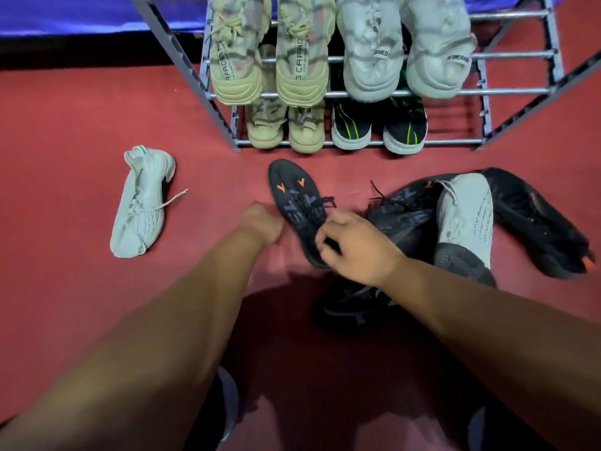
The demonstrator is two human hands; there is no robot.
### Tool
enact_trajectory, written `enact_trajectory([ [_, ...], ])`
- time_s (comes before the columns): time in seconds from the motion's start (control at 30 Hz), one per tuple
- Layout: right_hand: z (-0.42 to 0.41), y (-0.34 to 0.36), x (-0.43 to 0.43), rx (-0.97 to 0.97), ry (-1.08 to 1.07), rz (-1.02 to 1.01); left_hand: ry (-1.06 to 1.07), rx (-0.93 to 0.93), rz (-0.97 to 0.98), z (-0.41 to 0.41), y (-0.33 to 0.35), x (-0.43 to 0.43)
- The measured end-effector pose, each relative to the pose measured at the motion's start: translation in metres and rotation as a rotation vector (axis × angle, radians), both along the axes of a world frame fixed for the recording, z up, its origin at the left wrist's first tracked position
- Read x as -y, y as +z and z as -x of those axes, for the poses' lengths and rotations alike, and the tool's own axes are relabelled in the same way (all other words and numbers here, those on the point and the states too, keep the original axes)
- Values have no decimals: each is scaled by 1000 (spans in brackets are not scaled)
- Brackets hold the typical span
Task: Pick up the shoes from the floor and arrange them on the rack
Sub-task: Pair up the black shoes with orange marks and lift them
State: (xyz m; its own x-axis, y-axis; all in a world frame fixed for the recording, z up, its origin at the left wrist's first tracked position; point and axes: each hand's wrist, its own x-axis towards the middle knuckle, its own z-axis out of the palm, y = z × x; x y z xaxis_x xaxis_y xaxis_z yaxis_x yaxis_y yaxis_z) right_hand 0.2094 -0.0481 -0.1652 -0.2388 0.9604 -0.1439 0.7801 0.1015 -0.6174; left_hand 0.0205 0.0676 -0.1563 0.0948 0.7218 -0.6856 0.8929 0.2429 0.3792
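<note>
Head view, mid-pick: right hand [354,245] gripping the heel end of the black shoe [297,203] at frame centre, fingers [322,240] curled round its collar, toe pointing up-frame at the rack [517,92]. Hard to tell whether lifted yet or still resting on the floor [81,125]. Left hand [261,222] just beside the shoe's left edge, fingers curled under and hidden; cannot tell whether holding anything. Next, probably: lifting clear, carrying up-frame and setting down across the bars. Both tiers already carrying two pairs each, so bare bars only at the right end, which calls for a rightward carry and a level drop between the rails. Clear floor straight ahead to the rack's front rail; pale shoe [140,206] well apart at left, heap of shoes [465,216] crowding the right wrist.
</note>
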Motion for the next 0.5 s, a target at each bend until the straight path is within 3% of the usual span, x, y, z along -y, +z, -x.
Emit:
enact_trajectory([
  [0.13,-42,8,-13,-38,-255,-2,48,-15,-136,-15,-6,10],
  [0.3,-112,32,-27,6,-542,-135,31,319,-36,-87,1,15],
  [0.5,-213,31,2,104,-868,-121,-133,417,21,-172,21,34],
])
